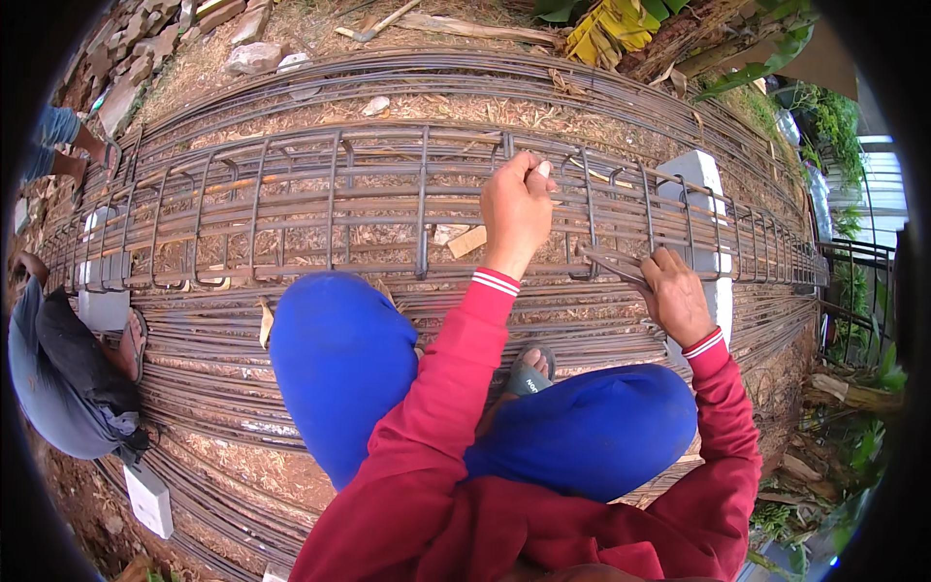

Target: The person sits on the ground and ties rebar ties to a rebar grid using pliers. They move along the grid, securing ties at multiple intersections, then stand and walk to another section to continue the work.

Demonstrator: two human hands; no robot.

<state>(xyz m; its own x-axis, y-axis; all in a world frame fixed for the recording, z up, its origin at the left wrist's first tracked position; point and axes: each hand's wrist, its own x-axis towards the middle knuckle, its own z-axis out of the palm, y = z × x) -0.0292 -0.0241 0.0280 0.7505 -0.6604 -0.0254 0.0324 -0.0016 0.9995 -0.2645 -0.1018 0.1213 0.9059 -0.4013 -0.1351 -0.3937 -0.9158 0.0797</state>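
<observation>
The person squats over a long rebar cage point(388, 194) that runs from nine o'clock to three o'clock across the view, lying on a bed of loose straight bars point(291, 378) on leaf-strewn ground. The left hand point(519, 209), just above centre toward twelve o'clock, is curled shut around the top of one of the stirrups point(588, 218), with something small and pale pinched at the fingertips that is too small to make out. The right hand point(677, 296), toward three o'clock, is closed on a slim metal tool point(611, 262) whose tip points toward nine o'clock at the foot of that same stirrup, where it crosses a lower long bar. Judging from this, the joint between stirrup and long bar is being tied or tightened. To do it well, the left hand should keep the stirrup square and upright against the long bar while the tool works, so the spacing matches the neighbouring stirrups at ten and two o'clock. The pull on the tool is better kept short and steady, since a jerk could slip off the bar toward the blue-trousered knees point(582, 427) and the sandalled foot point(529, 373) at six o'clock. A white block point(693, 175) props the cage at two o'clock; another person point(63, 378) crouches at eight o'clock, well apart.
</observation>
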